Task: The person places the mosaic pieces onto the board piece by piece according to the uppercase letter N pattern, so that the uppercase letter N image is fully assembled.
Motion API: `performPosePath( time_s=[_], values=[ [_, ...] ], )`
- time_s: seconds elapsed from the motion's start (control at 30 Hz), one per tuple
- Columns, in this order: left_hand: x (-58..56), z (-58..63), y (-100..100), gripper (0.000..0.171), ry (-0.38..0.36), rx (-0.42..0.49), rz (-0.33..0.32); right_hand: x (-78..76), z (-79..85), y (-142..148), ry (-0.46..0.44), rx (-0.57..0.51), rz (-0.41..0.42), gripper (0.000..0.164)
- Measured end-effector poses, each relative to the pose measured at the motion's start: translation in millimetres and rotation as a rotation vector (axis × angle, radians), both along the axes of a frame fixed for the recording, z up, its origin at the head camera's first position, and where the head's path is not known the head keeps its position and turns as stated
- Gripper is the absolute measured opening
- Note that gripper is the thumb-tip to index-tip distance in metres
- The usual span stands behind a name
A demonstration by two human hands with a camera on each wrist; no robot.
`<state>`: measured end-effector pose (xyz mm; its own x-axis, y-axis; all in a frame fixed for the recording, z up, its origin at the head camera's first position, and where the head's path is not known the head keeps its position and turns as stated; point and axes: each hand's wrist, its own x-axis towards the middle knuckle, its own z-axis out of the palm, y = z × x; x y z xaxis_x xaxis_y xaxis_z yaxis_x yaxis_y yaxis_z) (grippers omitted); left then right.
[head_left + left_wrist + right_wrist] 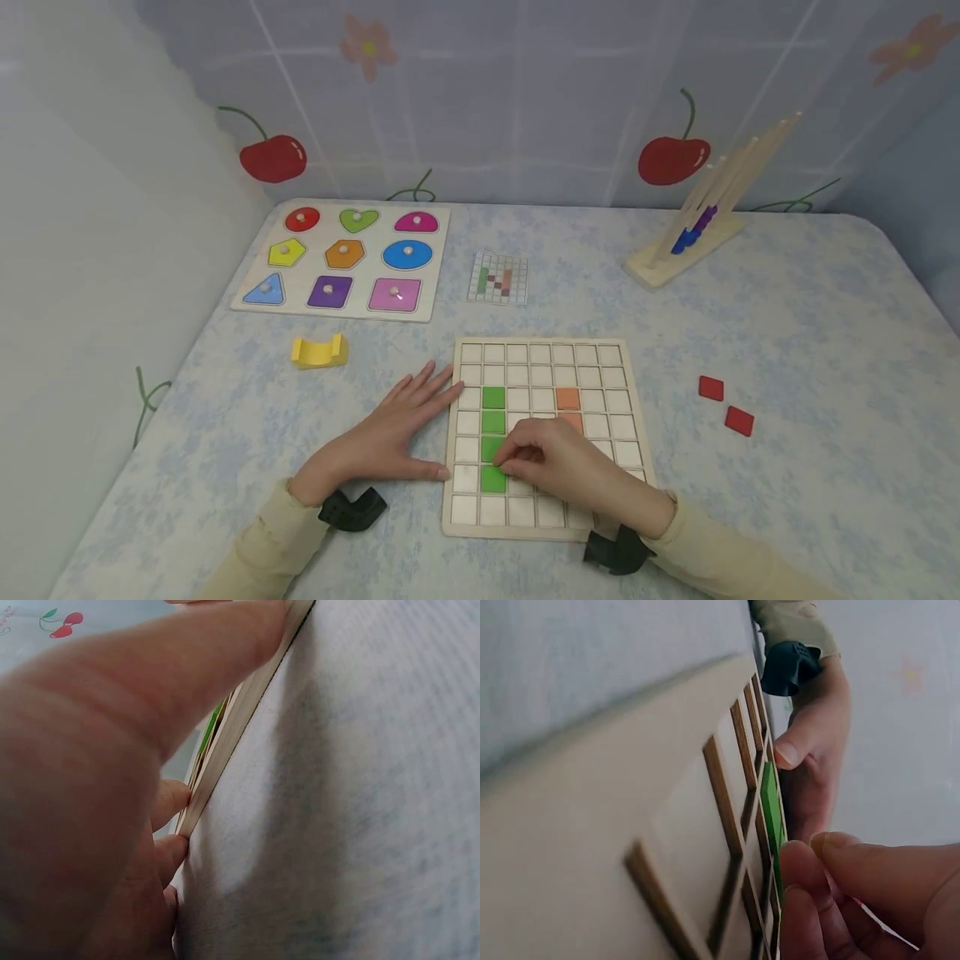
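A square wooden grid board (540, 535) lies on the table with a column of green tiles (493, 398) and orange tiles (567, 398) in its cells. My right hand (558, 467) is over the board, fingers curled, thumb and index fingertips together at the right edge of the lower green tiles. Nothing shows between those fingertips in the right wrist view, where a green tile (770, 802) sits beside them. My left hand (390, 433) lies spread along the board's left side, thumb and fingertips against its edge (225, 757). The right hand hides several middle cells.
Right of the board lie two red tiles (711, 388). Beyond it is a small pattern card (498, 279). A knobbed shape puzzle (442, 250) and a yellow block (320, 352) are at the left. A pegged wooden stand (652, 271) with blue and purple pieces stands back right.
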<state>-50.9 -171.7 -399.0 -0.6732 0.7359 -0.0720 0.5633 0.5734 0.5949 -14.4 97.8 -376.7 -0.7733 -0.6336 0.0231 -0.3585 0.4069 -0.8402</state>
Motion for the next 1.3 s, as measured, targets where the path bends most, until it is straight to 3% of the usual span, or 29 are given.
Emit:
performPosePath(
  time_s=[0.2,0.4,0.53,0.67,0.77,0.97,1.3],
  values=[
    [2.1,0.7,0.5,0.100,-0.004,0.001,-0.006,-7.3,12.1,29.7,0.015,-0.056,-0.073,0.010],
    [1.6,4.8,-0.2,0.099,0.016,0.015,-0.012,-23.1,22.2,94.1,0.091,0.010,-0.309,0.011],
    [1.6,5.1,0.0,0.099,0.007,0.014,-0.008,-29.2,15.4,149.0,0.118,0.120,-0.469,0.015],
    [1.7,4.3,-0.3,0.099,-0.001,0.013,-0.004,-29.7,1.9,198.5,0.043,0.260,-0.609,0.028],
    [1.2,2.9,-0.2,0.099,-0.006,0.013,-0.005,-29.2,-11.6,226.3,0.006,0.343,-0.666,0.036],
    [0.5,0.4,0.9,0.099,-0.013,0.005,-0.010,-26.7,-21.2,242.0,0.006,0.391,-0.637,0.039],
    [-0.2,2.0,0.5,0.100,-0.008,0.001,-0.005,-25.8,-18.8,222.8,0.175,0.438,-0.553,0.027]
  ],
)
